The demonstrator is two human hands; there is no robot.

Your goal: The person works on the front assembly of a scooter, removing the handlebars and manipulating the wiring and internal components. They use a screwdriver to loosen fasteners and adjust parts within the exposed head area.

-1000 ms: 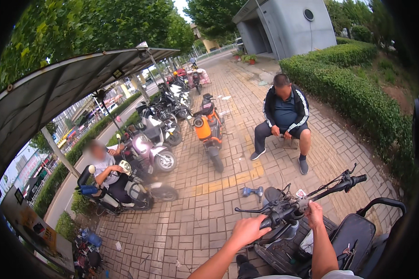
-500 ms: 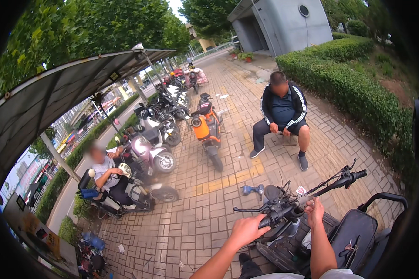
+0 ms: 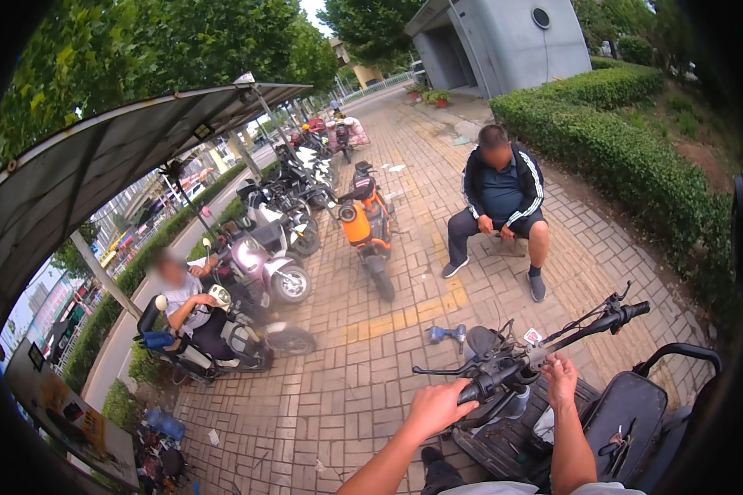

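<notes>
Brick paving (image 3: 256,412) carries load; I note yellow band (image 3: 404,322) set into it. Directly on it I log: blue power tool (image 3: 447,334); orange scooter (image 3: 357,229), upright; pale pink scooter (image 3: 254,257), left of orange one; white scrap (image 3: 214,437); blue container (image 3: 165,424) amid clutter, lower left.

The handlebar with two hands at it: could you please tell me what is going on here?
The camera wearer's left hand grips the left end of the black handlebar. The right hand has its fingers close to the silver clamp at the middle; whether they hold anything small is unclear. A blue power tool lies on the paving beyond the bar. Another person sits nearby, head bowed.
</notes>
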